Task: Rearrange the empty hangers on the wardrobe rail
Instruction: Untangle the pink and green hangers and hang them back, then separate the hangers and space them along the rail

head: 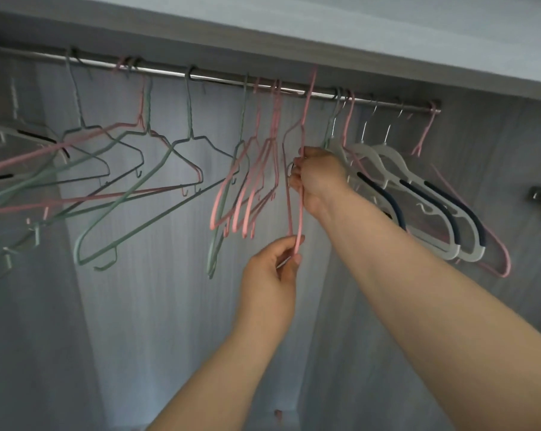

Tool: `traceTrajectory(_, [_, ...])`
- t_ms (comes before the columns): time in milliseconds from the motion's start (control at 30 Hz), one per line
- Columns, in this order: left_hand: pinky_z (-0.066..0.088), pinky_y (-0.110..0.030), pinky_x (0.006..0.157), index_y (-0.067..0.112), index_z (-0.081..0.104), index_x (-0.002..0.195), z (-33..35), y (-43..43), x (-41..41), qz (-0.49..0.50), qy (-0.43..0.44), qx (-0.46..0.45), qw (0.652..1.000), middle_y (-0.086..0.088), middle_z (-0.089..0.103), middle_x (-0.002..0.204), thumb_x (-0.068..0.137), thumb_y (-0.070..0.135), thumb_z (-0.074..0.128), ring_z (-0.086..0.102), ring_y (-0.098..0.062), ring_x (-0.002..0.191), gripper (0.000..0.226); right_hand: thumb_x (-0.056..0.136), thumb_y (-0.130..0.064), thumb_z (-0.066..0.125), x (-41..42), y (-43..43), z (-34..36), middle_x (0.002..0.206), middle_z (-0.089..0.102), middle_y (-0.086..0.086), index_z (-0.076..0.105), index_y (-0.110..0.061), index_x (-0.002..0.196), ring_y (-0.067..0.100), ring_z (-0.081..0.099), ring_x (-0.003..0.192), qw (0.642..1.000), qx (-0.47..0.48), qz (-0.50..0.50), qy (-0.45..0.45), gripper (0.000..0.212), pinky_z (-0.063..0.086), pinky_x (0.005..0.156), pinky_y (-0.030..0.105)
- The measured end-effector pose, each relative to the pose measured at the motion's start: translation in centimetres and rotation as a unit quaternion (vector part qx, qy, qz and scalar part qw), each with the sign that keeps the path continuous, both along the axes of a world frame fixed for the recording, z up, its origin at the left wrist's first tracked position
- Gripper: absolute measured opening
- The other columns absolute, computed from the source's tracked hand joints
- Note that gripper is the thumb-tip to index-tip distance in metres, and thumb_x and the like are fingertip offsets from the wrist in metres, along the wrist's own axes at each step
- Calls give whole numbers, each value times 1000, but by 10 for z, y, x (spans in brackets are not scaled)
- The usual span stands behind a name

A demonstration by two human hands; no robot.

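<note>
The pink hanger (pixel 306 107) is held in both hands just below the middle stretch of the rail (pixel 219 79), turned edge-on, with its hook raised to rail height and slightly above; whether the hook is caught on the rail cannot be told. Its lower end is pinched between thumb and fingers of the left hand (pixel 270 275), well below the rail. Higher up, the wire is gripped by the right hand (pixel 320 177), fingers curled round it, nearer the rail. Just left of this spot on the rail, a tight bunch of pink hangers (pixel 263 169) is hung. Further left along the rail, green hangers (pixel 129 194) and more pink ones are spread at loose angles. Towards the rail's right end, white hangers (pixel 387 157) with dark pads are hung, and one more pink one (pixel 424 135) is seen at the very end.
</note>
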State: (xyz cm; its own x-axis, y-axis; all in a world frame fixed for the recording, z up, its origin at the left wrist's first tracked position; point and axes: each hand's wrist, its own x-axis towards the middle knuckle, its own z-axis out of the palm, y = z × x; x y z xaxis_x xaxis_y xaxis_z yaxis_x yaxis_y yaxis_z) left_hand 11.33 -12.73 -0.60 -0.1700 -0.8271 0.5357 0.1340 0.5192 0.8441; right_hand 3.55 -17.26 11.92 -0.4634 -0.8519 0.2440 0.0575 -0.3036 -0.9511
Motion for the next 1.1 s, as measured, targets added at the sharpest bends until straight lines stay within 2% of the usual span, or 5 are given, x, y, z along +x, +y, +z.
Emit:
traceTrajectory(200, [36,5,77,11,62,111,-8,-12,-5,22,-51,16,998,9,62,105,88,5,52,56,13,86,26,92,12,28,-8,-14,-14,60,39,1,51,-12,72,8,30,48,1000,21,9,-2,39,30,37,13])
traceTrajectory(333, [42,-1,66,24,60,107,-19,0,12,24,-66,26,997,11,63,104,84,16,60,60,-2,81,24,95,7,33,-11,-11,-26,78,49,2,51,-8,115,12,42,61,999,39,-6,-34,31,43,59,19])
traceTrajectory(500, [39,-7,52,18,61,85,-11,14,37,55,65,55,995,7,60,69,77,15,67,49,-3,54,10,96,-13,41,-12,1,-29,143,31,13,35,-11,140,27,29,132,888,21,-186,420,44,23,109,28])
traceTrajectory(667, [41,-10,55,29,58,95,-1,25,35,42,66,20,997,11,61,76,76,29,69,52,-3,57,22,96,-32,38,19,12,1,70,48,0,43,-16,84,22,58,78,930,17,-35,367,21,46,70,31])
traceTrajectory(1100, [42,-1,67,37,59,102,2,23,34,57,35,-3,998,17,65,99,69,40,56,60,7,86,33,95,-9,31,19,-6,-2,60,42,3,45,-10,67,14,37,52,967,47,-29,249,32,28,47,23])
